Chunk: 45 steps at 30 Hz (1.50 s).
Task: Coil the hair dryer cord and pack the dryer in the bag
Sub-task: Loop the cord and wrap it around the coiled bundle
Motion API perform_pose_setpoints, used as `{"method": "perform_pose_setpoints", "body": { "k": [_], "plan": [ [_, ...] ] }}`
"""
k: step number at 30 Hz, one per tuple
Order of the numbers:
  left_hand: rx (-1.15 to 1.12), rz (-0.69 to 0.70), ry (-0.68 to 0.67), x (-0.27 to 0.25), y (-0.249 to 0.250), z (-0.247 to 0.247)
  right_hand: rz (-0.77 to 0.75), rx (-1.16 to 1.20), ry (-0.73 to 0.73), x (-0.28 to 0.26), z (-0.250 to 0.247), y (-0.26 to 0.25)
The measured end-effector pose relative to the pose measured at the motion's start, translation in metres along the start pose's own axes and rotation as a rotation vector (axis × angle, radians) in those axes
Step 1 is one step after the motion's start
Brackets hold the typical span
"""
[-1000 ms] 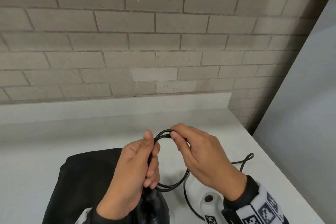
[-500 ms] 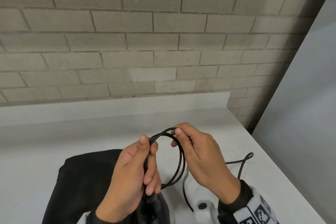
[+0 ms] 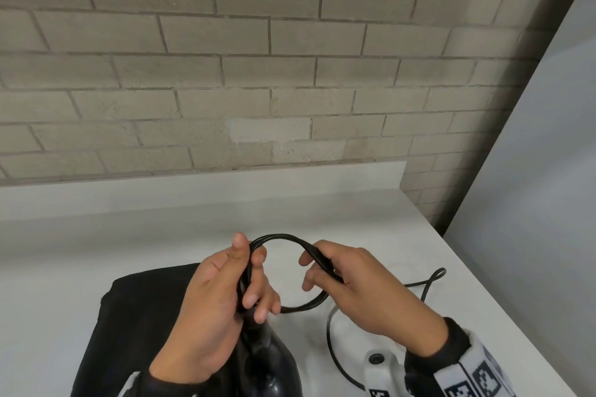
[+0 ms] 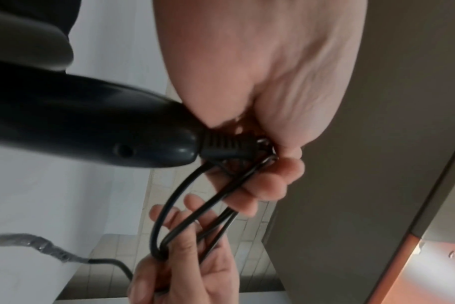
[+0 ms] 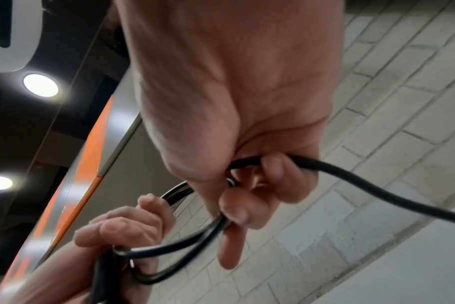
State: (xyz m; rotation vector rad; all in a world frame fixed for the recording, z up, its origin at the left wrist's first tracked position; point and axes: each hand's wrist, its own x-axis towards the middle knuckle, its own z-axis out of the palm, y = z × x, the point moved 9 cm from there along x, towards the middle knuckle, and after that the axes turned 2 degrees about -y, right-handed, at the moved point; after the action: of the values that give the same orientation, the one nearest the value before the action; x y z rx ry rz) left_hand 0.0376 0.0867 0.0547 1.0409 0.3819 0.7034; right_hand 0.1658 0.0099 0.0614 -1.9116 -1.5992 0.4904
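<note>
A black hair dryer (image 3: 267, 361) hangs handle-up below my left hand (image 3: 225, 293), which grips the coiled loops of its black cord (image 3: 280, 237) where they meet the handle end (image 4: 153, 144). My right hand (image 3: 348, 284) grips the far side of the same loops (image 5: 210, 230), holding the coil open between both hands. The loose cord tail (image 3: 429, 280) trails right over the counter. A black bag (image 3: 135, 325) lies flat on the counter under my left hand.
The white counter (image 3: 96, 251) ends at a raised back ledge below a grey brick wall (image 3: 258, 74). Its right edge drops off beside a pale panel (image 3: 532, 203). A white wrist-camera mount (image 3: 380, 364) sits low right.
My right hand has drawn away to the right, spreading the coil into a wider loop. The left hand keeps its grip and has barely shifted.
</note>
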Motion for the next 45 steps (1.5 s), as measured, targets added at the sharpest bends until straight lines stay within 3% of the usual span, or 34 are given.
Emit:
{"method": "perform_pose_setpoints", "body": {
  "k": [6,10,14,21,27,29,32,34,39,45],
  "plan": [
    [-0.104,-0.033,-0.110,-0.001,-0.009,0.003,-0.029,-0.017,-0.033,-0.002,0.005,0.004],
    [-0.098,-0.013,-0.120,-0.001,-0.006,0.000,-0.053,0.145,0.086,-0.008,-0.010,0.004],
    [-0.126,0.008,-0.073,-0.001,-0.002,-0.008,-0.074,0.162,0.134,-0.016,-0.021,0.023],
    [-0.196,0.117,0.129,-0.001,0.011,-0.029,0.031,0.245,0.054,-0.028,-0.003,0.085],
    [-0.186,0.178,0.166,-0.001,0.013,-0.032,0.104,0.449,0.408,-0.043,-0.014,0.097],
    [-0.161,0.198,0.161,0.000,0.013,-0.029,0.098,0.369,0.520,-0.046,-0.017,0.083],
    [-0.129,0.218,0.143,0.000,0.012,-0.024,0.065,0.109,0.577,-0.047,-0.016,0.059],
    [-0.101,0.238,0.114,-0.001,0.012,-0.022,0.063,-0.081,0.550,-0.046,-0.010,0.048],
    [-0.036,0.273,0.031,-0.001,0.012,-0.012,0.132,-0.440,0.291,-0.033,0.020,0.031],
    [0.043,0.327,0.054,-0.002,0.016,-0.010,0.069,-0.391,0.033,-0.023,0.046,0.013]
  ]
}}
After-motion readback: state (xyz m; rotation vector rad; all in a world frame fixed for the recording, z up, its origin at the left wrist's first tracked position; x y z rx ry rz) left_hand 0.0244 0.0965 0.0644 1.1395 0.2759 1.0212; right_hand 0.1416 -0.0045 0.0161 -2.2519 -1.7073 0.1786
